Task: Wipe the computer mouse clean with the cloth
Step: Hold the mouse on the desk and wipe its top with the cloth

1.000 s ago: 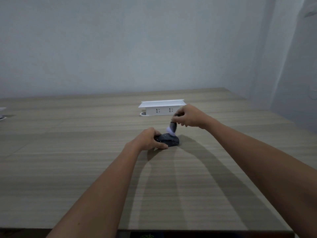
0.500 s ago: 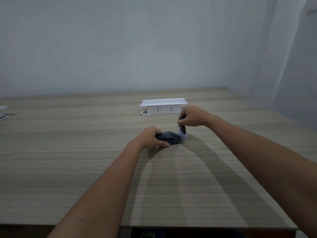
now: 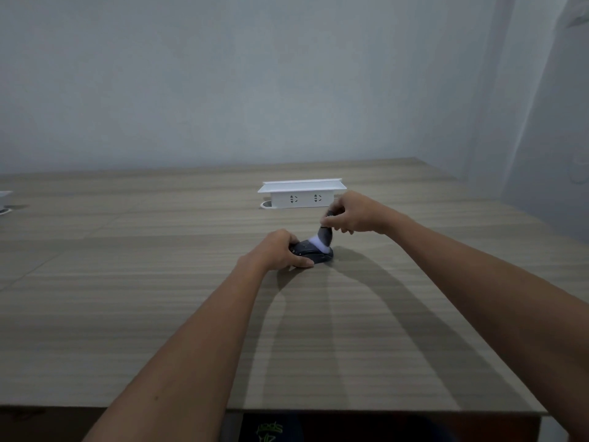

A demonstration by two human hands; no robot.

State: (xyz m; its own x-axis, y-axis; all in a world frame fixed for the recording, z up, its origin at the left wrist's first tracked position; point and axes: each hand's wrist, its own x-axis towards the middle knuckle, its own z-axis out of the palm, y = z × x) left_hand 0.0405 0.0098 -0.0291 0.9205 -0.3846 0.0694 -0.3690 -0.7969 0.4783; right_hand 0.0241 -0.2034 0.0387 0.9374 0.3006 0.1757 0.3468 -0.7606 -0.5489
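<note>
Mouse (image 3: pixel 314 254), dark, lies on the wooden table (image 3: pixel 159 298) just in front of the white socket box (image 3: pixel 301 193). We judge wiping underway. Left hand (image 3: pixel 276 252) curls around its near side; right hand (image 3: pixel 352 215) pinches a small white-tipped brush (image 3: pixel 322 239), not a cloth, touching the mouse top. Next: sweep lightly across.

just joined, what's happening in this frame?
A person is cleaning a dark computer mouse on a wood-grain table. The left hand holds the mouse steady on the tabletop. The right hand pinches a small dark-handled brush with a white tip, not an obvious cloth, its tip touching the mouse's top. A white power strip box sits just behind them.
</note>
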